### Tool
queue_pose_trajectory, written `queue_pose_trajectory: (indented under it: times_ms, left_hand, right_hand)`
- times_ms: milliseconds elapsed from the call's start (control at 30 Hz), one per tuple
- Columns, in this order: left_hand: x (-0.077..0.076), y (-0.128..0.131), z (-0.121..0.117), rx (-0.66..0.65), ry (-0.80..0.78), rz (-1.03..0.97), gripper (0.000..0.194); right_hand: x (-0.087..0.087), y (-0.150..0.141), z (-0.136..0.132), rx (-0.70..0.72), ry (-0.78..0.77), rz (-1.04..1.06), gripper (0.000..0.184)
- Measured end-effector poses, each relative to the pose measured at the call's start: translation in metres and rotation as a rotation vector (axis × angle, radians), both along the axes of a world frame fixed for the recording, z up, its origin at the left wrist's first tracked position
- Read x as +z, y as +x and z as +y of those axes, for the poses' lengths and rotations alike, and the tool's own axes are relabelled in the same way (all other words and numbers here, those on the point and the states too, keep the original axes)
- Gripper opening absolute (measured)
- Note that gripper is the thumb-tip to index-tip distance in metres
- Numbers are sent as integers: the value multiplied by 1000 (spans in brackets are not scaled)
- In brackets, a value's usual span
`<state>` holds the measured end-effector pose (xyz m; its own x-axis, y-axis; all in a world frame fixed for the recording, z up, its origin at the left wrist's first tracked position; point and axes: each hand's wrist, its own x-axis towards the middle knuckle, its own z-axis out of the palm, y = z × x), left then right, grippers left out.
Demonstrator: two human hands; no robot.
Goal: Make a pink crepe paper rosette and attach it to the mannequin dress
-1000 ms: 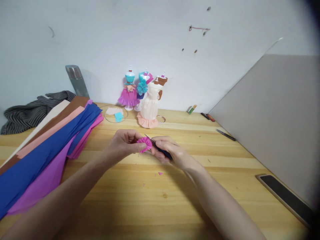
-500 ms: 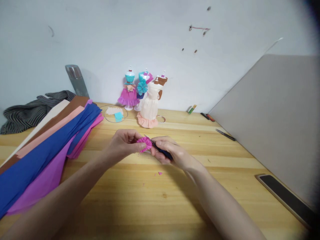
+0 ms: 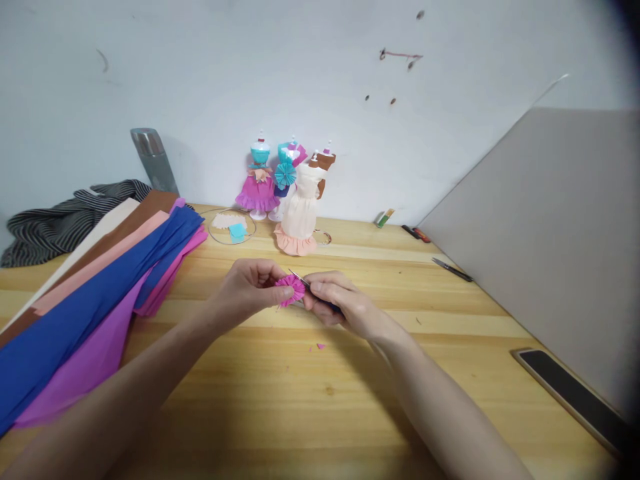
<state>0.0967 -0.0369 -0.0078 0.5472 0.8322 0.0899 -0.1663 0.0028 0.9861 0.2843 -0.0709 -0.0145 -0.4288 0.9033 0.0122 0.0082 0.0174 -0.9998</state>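
Note:
My left hand [image 3: 257,285] pinches a pink pleated paper rosette [image 3: 289,291] between thumb and fingers, over the middle of the table. My right hand [image 3: 340,298] is closed around the dark handles of small scissors [image 3: 296,274]. One thin pointed blade lies along the rosette's upper right edge, and a second blade seems to show below it; the rosette hides part of it. Small pink paper scraps [image 3: 321,346] lie on the wood beneath my hands. Beyond them stand small dress forms in paper clothes, the nearest in a cream dress [image 3: 300,208] with a peach ruffle.
Long coloured paper sheets [image 3: 100,293] and a striped cloth [image 3: 60,220] cover the left side, with a grey bottle [image 3: 157,160] behind. At right lie a phone [image 3: 565,393], dark tweezers [image 3: 451,269] and a small green-labelled item [image 3: 385,218]. A wire ring [image 3: 209,235] rests near the dress forms.
The scissors' tips have shifted slightly at the rosette's edge, and their blades look more spread. The rosette has turned or tilted a little; both hands stay almost in place.

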Motion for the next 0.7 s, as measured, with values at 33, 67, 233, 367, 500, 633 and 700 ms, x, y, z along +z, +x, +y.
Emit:
queue_pose_trajectory:
  times_ms: [33, 67, 233, 367, 500, 633, 700]
  left_hand:
    - [0, 0, 0, 2, -2, 2, 11]
    - [-1, 0, 0, 6, -4, 5, 12]
    - [-1, 1, 2, 15, -3, 29, 16]
    - [0, 1, 2, 6, -32, 61, 18]
    - [1, 0, 2, 9, -50, 46, 18]
    - [2, 0, 1, 4, -56, 43, 16]
    - [1, 0, 1, 7, -54, 34, 16]
  right_hand:
    - [0, 0, 0, -1, -2, -3, 29]
    - [0, 0, 0, -2, -1, -10, 30]
    - [1, 1, 0, -2, 20, -42, 30]
    - [2, 2, 0, 1, 31, -39, 31]
    - [3, 2, 0, -15, 46, -43, 32]
    - [4, 0, -1, -29, 45, -46, 33]
    - [3, 0, -1, -33, 49, -42, 33]
